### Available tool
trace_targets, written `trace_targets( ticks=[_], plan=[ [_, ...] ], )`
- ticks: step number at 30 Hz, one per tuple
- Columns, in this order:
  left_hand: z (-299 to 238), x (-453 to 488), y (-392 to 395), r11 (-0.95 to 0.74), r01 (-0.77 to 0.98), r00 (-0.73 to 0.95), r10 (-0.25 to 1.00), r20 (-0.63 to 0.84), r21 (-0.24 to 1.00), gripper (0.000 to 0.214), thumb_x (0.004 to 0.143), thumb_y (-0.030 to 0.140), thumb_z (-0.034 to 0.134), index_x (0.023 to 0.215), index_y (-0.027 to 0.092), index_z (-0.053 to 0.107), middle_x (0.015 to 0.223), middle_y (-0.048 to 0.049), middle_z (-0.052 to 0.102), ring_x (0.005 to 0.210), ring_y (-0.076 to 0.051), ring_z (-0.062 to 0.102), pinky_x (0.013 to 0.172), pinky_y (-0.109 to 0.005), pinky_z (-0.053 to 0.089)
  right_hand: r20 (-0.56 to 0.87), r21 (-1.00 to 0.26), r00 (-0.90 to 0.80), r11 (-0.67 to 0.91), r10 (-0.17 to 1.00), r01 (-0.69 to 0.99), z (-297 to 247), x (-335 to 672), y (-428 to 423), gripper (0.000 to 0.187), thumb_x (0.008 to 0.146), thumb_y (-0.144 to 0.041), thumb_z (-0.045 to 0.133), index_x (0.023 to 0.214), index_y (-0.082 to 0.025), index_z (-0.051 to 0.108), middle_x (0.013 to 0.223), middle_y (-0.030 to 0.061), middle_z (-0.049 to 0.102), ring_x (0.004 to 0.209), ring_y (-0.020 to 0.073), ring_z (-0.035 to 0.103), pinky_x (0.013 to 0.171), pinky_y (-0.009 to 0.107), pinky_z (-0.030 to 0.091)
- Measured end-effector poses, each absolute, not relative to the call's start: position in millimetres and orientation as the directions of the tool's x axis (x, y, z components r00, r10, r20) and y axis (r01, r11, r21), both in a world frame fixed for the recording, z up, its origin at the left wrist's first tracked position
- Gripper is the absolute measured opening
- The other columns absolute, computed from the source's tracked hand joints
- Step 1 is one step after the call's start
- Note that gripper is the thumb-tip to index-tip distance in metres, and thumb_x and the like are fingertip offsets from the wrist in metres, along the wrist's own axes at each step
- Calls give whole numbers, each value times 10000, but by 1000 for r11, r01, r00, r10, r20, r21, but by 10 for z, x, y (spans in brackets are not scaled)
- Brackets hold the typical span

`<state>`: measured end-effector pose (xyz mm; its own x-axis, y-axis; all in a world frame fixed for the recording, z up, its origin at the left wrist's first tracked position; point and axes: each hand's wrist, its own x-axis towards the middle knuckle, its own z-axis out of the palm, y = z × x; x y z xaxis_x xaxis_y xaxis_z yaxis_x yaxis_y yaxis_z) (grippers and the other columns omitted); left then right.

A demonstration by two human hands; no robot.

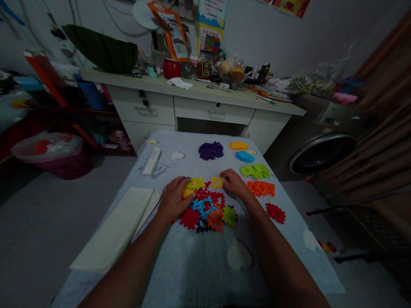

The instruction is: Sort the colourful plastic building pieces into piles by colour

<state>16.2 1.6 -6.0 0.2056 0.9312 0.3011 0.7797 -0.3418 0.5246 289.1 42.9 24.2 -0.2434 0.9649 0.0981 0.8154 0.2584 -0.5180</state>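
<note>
A flat cluster of joined toy gear tiles (208,207) in red, blue, orange, green and yellow lies mid-table on the pale cloth (199,265). My left hand (173,199) rests on the cluster's left edge, its fingers curled over a yellow-green tile (195,184). At the cluster's upper right, my right hand (233,183) pinches a yellow tile (216,182). Sorted piles lie beyond: purple (211,150), yellow (238,146), blue (244,156), green (256,170), orange (261,188) and red (275,212).
A cream flat pad (118,229) lies at the table's left, with a white box (152,161) and scissors (162,170) behind it. A cluttered white desk (192,102) stands beyond. A washing machine (321,149) is at right, a pink bin (51,154) at left.
</note>
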Motion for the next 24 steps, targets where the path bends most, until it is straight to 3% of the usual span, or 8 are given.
trace_targets(
  ticks=[3, 6, 15, 24],
  plan=[
    [-62, 161, 17, -336, 788, 202, 933, 297, 517, 495, 851, 440, 561, 1290, 213, 561, 1374, -117, 543, 1281, -303, 500, 1089, -497, 378, 31, -477, -349, 321, 937, 818, 244, 2922, 402, 559, 735, -145, 616, 1291, -142, 564, 1310, 122, 556, 1192, 239, 496, 1068, 376, 369],
    [-80, 155, 20, -340, 788, 206, 931, 301, 512, 494, 854, 446, 563, 1289, 213, 562, 1381, -115, 541, 1285, -302, 496, 1096, -494, 373, -12, -462, -387, 338, 922, 820, 252, 2932, 411, 610, 728, -113, 622, 1330, -137, 529, 1333, 125, 546, 1222, 242, 481, 1090, 384, 342],
    [-84, 154, 23, -351, 783, 207, 926, 316, 514, 472, 854, 421, 563, 1286, 231, 564, 1366, -106, 549, 1269, -300, 507, 1080, -503, 389, 11, -515, -366, 318, 931, 796, 420, 3039, 664, 314, 698, -141, 731, 998, -179, 643, 1009, 45, 611, 852, 157, 568, 803, 286, 453],
    [-63, 155, 15, -347, 775, 209, 929, 304, 527, 472, 867, 426, 557, 1290, 217, 563, 1373, -113, 549, 1277, -302, 504, 1081, -521, 386, 141, -426, -255, 291, 957, 857, 517, 3392, 1330, 186, 723, -186, 756, 876, -173, 651, 916, 26, 641, 770, 140, 570, 740, 263, 434]
  ],
)
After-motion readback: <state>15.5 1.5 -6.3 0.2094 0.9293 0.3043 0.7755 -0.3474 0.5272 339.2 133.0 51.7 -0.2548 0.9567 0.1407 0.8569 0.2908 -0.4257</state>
